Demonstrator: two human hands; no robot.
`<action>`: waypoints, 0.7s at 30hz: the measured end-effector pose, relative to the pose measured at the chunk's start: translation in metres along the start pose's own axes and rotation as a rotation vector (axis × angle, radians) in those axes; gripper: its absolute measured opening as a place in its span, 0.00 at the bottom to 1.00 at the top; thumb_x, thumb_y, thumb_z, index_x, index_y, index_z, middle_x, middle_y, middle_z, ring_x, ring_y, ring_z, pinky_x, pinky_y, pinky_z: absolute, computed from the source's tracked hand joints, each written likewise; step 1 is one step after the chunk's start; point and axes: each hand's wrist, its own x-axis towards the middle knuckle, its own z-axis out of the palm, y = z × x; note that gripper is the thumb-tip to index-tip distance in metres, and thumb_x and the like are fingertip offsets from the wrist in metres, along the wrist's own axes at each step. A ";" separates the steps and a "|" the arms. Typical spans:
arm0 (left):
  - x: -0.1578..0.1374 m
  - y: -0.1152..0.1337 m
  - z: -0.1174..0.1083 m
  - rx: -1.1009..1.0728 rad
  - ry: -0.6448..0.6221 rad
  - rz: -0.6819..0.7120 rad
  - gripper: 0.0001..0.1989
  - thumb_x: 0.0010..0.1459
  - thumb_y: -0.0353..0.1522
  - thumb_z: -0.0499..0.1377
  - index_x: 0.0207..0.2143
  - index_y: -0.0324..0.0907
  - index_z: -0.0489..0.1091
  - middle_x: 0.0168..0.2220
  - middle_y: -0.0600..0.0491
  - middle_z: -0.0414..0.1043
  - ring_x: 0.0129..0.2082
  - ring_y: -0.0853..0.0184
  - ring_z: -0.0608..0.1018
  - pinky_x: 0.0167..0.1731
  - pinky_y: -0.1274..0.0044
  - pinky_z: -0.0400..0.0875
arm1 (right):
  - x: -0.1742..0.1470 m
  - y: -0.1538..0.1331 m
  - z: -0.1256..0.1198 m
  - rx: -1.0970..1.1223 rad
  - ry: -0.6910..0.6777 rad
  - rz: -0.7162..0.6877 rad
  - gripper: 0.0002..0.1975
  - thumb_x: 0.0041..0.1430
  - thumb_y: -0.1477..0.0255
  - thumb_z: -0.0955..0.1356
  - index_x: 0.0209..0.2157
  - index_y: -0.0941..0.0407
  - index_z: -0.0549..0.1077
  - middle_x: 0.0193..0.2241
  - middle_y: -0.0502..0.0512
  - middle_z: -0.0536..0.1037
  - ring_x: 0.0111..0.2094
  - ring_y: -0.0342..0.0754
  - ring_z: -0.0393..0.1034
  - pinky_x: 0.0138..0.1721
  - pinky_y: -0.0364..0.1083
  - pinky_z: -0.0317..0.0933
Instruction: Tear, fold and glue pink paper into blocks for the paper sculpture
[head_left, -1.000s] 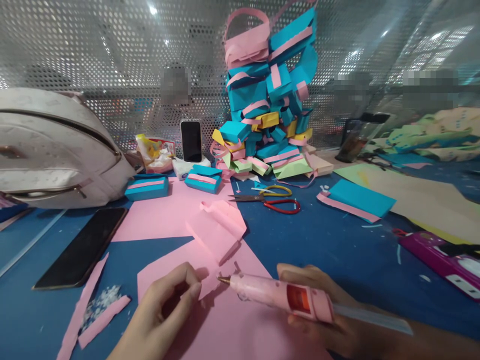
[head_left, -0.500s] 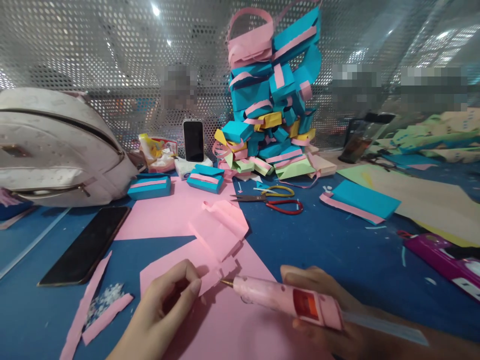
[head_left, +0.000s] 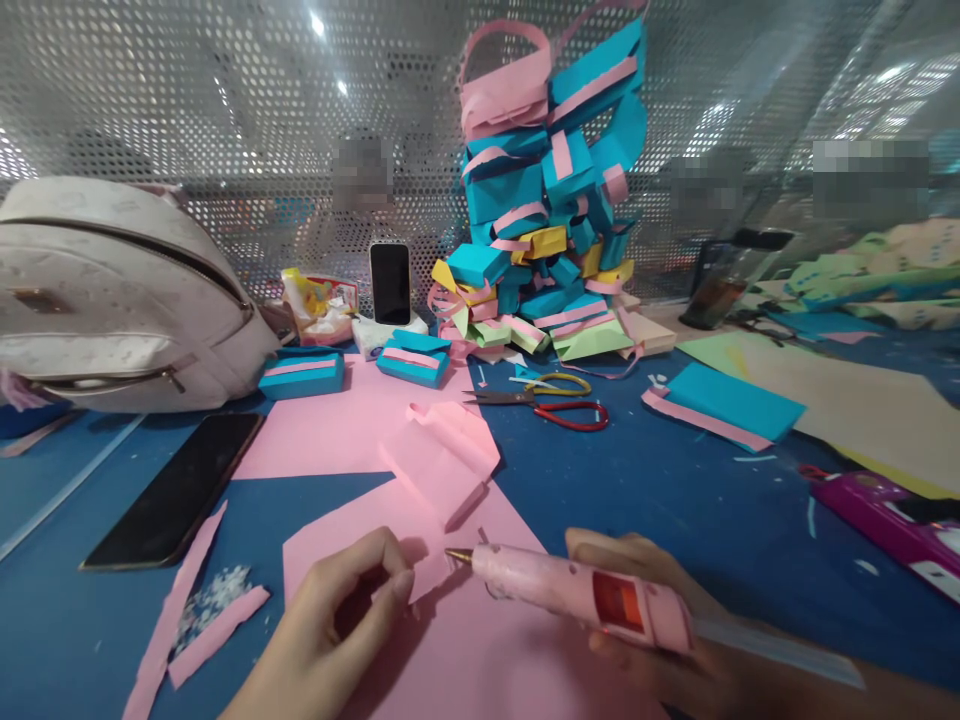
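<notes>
My right hand is closed around a pink hot glue gun, whose clear glue stick sticks out at the back. The gun's metal nozzle points left, at a small pink paper piece. Thumb and forefinger of my left hand pinch that piece by its left end. Beneath both hands lies a pink paper sheet. Just beyond them rests a folded pink paper envelope with its flap raised. Part of my right hand is hidden behind the gun.
Scissors lie mid-table, before a tall pile of paper bags. A dark phone, pink strips and a white backpack are on the left. To the right are a blue envelope and a purple tool.
The nozzle has shifted slightly right and up along the small pink piece. That piece is now tilted differently in my left fingers. Both hands keep their grips.
</notes>
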 end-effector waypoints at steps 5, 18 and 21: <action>0.000 0.000 0.000 0.032 -0.017 0.014 0.18 0.68 0.45 0.49 0.27 0.44 0.59 0.28 0.56 0.62 0.30 0.67 0.63 0.45 0.77 0.63 | -0.001 0.000 0.001 -0.003 0.011 -0.007 0.12 0.64 0.60 0.61 0.33 0.51 0.71 0.24 0.52 0.72 0.23 0.49 0.67 0.25 0.46 0.60; 0.000 0.004 0.000 -0.011 0.035 0.008 0.18 0.66 0.45 0.50 0.27 0.44 0.60 0.28 0.56 0.63 0.30 0.67 0.64 0.45 0.76 0.63 | 0.003 -0.004 -0.001 0.021 -0.018 0.020 0.17 0.65 0.57 0.59 0.30 0.52 0.70 0.23 0.52 0.72 0.21 0.46 0.66 0.24 0.44 0.60; -0.001 0.005 0.000 -0.008 0.048 0.019 0.19 0.67 0.44 0.50 0.26 0.43 0.60 0.26 0.57 0.59 0.30 0.67 0.65 0.45 0.76 0.62 | 0.002 -0.006 -0.001 -0.029 -0.006 0.044 0.18 0.65 0.57 0.59 0.30 0.52 0.71 0.25 0.53 0.73 0.23 0.47 0.67 0.26 0.45 0.62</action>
